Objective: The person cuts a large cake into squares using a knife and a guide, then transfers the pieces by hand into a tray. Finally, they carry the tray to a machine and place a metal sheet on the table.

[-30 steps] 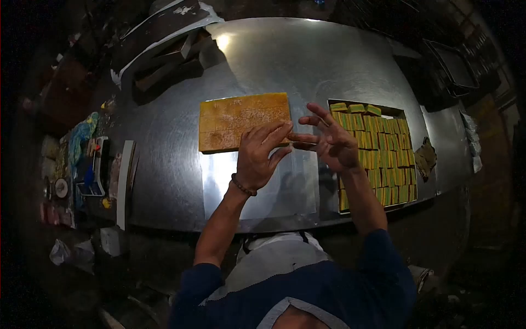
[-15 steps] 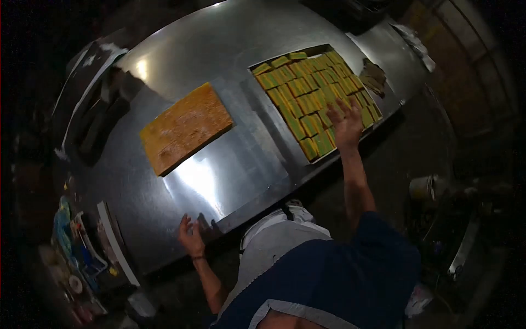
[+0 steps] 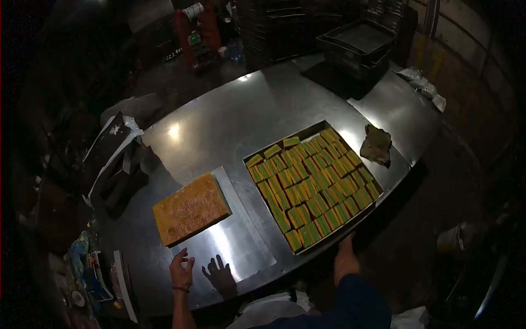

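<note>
**Gripping the tray edge, one palm flat on steel**

Reaching up from the bottom of the frame, the right hand (image 3: 346, 257) sits at the near edge of the tray (image 3: 315, 248), right of centre; its fingers curl over the rim, though the dim light hides how tightly they close. The forearm runs down into a dark blue sleeve. The left hand (image 3: 181, 270), in the lower left, lies spread with fingers apart on the metal sheet (image 3: 241, 247), holding nothing, a band at the wrist; its shadow falls just beside it.

The tray is packed with rows of yellow-green cut pieces (image 3: 312, 189) and stands at a slant in the middle right. To its left, on the far end of the sheet, lies an uncut orange slab (image 3: 190, 209). A crumpled brown cloth (image 3: 376, 145) rests near the tray's upper right corner.

All of this sits on a broad stainless table (image 3: 246, 115) that catches glare. Dark stacked trays (image 3: 359, 41) stand at the upper right, and clutter crowds the left edge of the dim room.
</note>
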